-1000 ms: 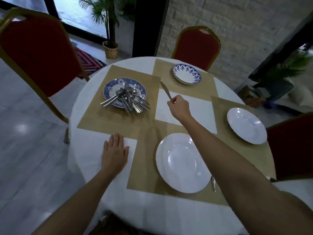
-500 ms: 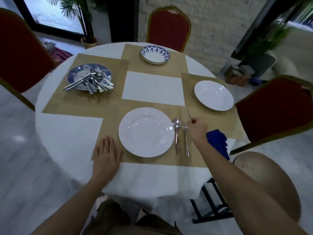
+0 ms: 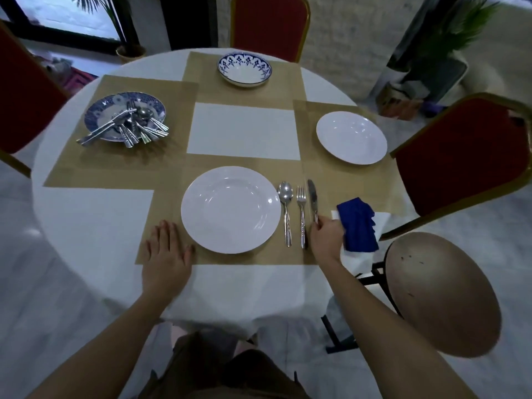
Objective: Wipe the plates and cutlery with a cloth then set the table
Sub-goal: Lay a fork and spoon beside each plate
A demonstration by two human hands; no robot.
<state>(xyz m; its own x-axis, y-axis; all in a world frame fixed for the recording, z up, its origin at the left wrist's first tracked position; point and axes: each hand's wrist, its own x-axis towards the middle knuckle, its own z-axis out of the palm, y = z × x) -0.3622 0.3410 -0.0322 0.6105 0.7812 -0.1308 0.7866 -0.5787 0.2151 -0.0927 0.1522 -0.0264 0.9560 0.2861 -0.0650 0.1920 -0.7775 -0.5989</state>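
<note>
Set knife (image 3: 312,198) down parallel, just right of fork (image 3: 301,214) beside near plate (image 3: 230,210), handle pinched in right hand (image 3: 326,236); left hand (image 3: 168,254) flat left of plate, fingers released.

Knife (image 3: 312,194) beside fork (image 3: 301,203), spoon (image 3: 285,194), white plate (image 3: 230,209)

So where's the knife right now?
Head view: the knife is right of the near white plate, beside the fork, its handle held by the right hand.

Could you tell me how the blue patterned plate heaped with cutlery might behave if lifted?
Probably heavy for its size under the piled cutlery. Handles overhang the rim of the patterned plate, so tilting could let smooth pieces slide off.
</note>
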